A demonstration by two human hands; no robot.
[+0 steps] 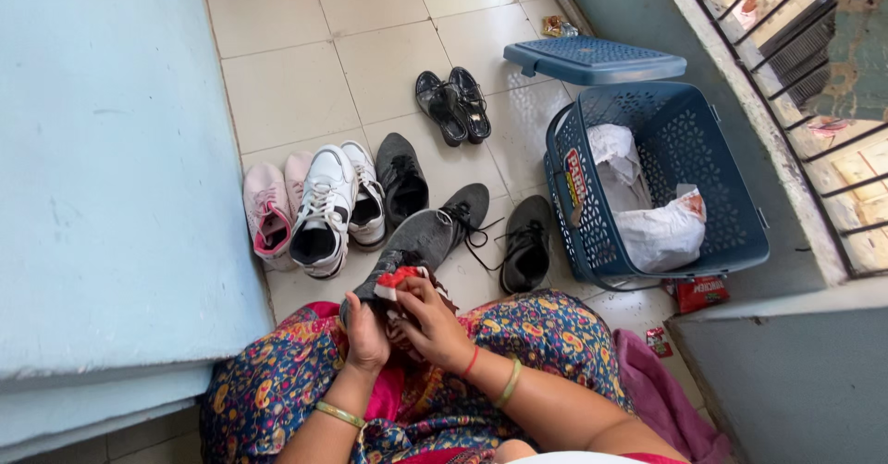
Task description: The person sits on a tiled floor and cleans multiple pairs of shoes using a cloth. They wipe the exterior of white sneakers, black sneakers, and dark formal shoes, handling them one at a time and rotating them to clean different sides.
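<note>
I sit on the floor with a patterned cloth over my lap. My left hand (363,333) grips the toe end of a dark grey lace-up shoe (430,233) that points away from me, laces trailing on the tiles. My right hand (431,321) presses a red and white cloth (398,281) against the front of the same shoe. Both wrists wear bangles.
A row of shoes lies ahead: pink pair (268,207), white sneakers (335,203), a dark shoe (400,175), another dark shoe (527,242), black sandals (453,103). A blue plastic basket (751,214) holding white bags stands right, its lid (592,59) behind. Light blue wall (102,168) on the left.
</note>
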